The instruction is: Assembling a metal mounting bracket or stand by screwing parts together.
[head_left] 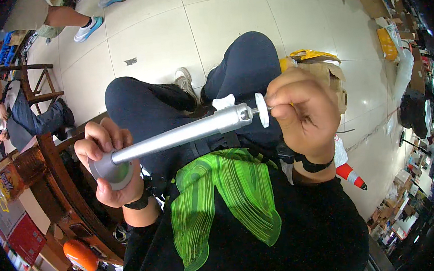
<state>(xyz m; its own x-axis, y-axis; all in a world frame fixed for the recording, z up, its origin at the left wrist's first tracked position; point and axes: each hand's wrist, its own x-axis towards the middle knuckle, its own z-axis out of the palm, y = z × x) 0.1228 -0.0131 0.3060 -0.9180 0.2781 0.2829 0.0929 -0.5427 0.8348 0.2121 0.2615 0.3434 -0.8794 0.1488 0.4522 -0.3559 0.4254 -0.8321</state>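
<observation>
A silver metal pole (176, 138) lies slantwise across my lap, held up between both hands. My left hand (109, 162) is closed around its flared round grey base (115, 174). Near the pole's other end sits a white knob (224, 102) on a silver collar. Beyond that, a thin rod comes out of the end and passes through a white disc (262, 110). My right hand (304, 111) pinches the rod's tip just past the disc, thumb against forefinger. The pinched tip itself is mostly hidden by the fingers.
A brown wooden table (52, 184) stands close on my left, with an orange rounded object (80, 256) below. Another person (16, 105) sits at the far left; someone's legs (67, 20) stand further off. A cardboard box (324, 73) is beyond my right hand. Cluttered shelves line the right.
</observation>
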